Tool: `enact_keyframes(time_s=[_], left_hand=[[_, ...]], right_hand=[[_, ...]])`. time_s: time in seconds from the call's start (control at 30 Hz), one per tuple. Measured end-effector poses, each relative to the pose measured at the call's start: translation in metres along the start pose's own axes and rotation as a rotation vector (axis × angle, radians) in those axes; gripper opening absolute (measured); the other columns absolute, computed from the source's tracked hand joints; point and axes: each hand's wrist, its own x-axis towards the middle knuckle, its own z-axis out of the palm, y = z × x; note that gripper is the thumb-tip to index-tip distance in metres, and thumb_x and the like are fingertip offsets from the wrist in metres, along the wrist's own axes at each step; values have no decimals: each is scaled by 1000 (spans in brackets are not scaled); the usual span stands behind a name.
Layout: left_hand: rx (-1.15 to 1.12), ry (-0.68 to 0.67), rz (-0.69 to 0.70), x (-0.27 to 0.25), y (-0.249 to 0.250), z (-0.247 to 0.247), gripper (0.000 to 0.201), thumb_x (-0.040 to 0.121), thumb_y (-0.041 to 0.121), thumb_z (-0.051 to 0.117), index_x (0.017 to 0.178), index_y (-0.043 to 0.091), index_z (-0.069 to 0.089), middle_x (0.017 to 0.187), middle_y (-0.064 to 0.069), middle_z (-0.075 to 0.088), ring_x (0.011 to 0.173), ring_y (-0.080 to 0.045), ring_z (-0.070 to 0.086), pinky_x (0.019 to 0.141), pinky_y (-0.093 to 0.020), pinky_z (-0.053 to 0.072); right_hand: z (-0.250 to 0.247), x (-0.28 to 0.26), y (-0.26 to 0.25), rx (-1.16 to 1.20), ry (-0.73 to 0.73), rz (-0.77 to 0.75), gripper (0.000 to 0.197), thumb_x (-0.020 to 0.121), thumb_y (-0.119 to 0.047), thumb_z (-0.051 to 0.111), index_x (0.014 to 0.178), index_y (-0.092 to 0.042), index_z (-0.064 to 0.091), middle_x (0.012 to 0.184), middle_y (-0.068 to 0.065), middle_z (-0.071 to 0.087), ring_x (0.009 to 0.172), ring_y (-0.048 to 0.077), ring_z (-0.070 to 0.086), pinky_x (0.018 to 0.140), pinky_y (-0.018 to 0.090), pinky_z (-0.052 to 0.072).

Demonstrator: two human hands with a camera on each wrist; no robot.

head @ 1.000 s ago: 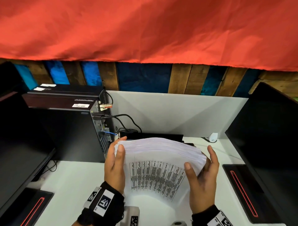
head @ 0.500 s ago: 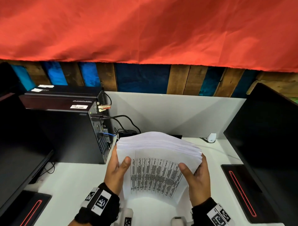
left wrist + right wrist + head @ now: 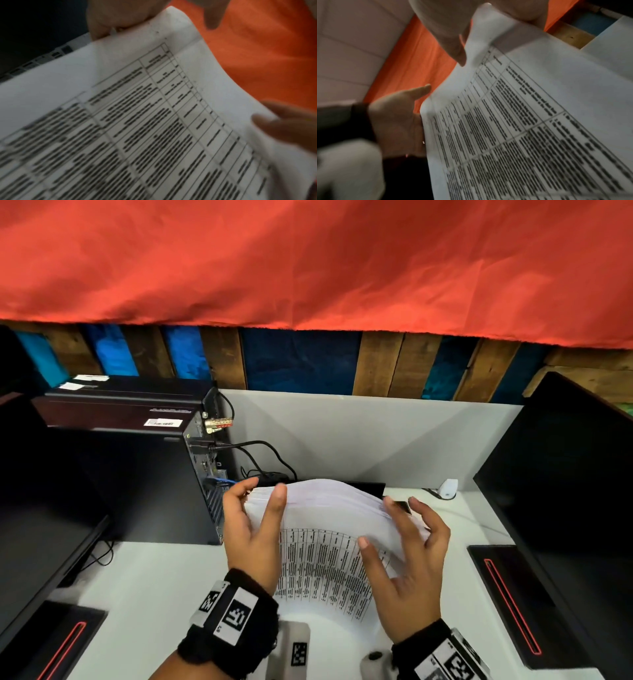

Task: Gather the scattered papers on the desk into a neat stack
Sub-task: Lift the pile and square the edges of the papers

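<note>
The papers point(image 3: 329, 529), a thick sheaf with a printed table on the front sheet, stand on edge on the white counter point(image 3: 147, 580), bowed between the two hands. The left hand point(image 3: 251, 537) cups the sheaf's left edge, thumb lying on the front sheet, its grip loose and fingers nearly straight. The right hand point(image 3: 407, 573) flanks the right edge with fingers spread, thumb tip touching the front sheet, clasping nothing.
</note>
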Motion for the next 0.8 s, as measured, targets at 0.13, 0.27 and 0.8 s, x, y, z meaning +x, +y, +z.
enact_keyframes(time_s=[0.13, 0.27, 0.8], left_hand=[[25, 73, -40, 9, 7, 9, 18, 86, 15, 60, 104, 13, 60, 91, 8, 63, 79, 8, 59, 82, -27, 45], [35, 67, -62, 8, 5, 6, 15, 88, 11, 55, 101, 13, 63, 93, 12, 64, 83, 8, 58, 79, -21, 41], [-23, -164, 37, -10, 0, -18, 59, 77, 59, 42, 95, 6, 62, 85, 10, 68, 76, 0, 62, 68, -11, 49]], right_hand=[[-2, -1, 1, -39, 3, 20, 46, 80, -24, 67, 124, -31, 56, 135, -8, 32, 128, 16, 42, 100, 31, 47], [-4, 0, -1, -82, 18, 42, 48, 78, -26, 69, 123, -31, 53, 133, -2, 36, 131, 6, 37, 100, 2, 29], [-4, -5, 3, 462, -14, 397, 79, 71, -37, 70, 141, -22, 37, 136, -7, 55, 128, 10, 50, 111, 41, 37]])
